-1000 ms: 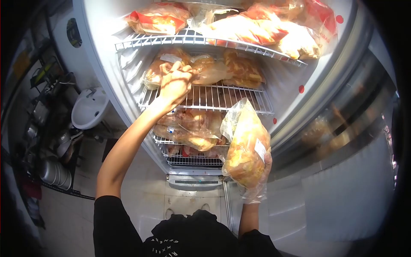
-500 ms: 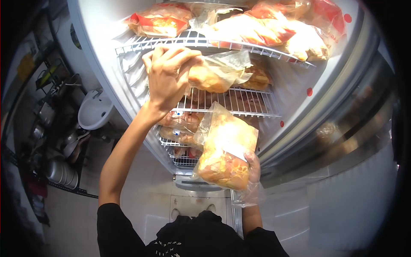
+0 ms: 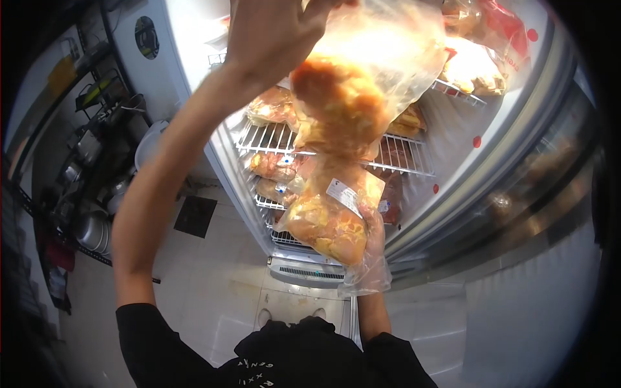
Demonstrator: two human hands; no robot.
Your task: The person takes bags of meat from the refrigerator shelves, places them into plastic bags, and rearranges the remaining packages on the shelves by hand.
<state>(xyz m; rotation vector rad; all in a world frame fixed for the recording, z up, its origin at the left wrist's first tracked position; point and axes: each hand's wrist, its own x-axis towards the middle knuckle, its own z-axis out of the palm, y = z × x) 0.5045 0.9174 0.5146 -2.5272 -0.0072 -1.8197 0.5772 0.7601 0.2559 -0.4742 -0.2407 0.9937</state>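
Note:
My left hand [image 3: 275,42] is raised at the top of the view, closed on the upper edge of a clear plastic bag of raw chicken [image 3: 343,97]; its fingertips are partly cut off. That bag hangs close to the camera, in front of the freezer shelves, its top washed out by light. Lower down, my right hand [image 3: 374,236] grips a second bag of chicken [image 3: 326,223] by its right side. This one carries a white printed label [image 3: 345,196], and loose plastic trails below the hand. The hanging bag partly covers the top of the labelled one.
The upright freezer stands open, with white wire shelves [image 3: 407,155] holding more bagged meat [image 3: 275,107]. Its shiny door [image 3: 498,194] is swung out on the right. At left are a rack with metal pots [image 3: 94,233] and a white washbasin [image 3: 150,142] behind my arm.
My left hand has lifted a bag off the middle shelf, up and toward the camera. The bag in my right hand has dropped slightly and tilted, showing its label.

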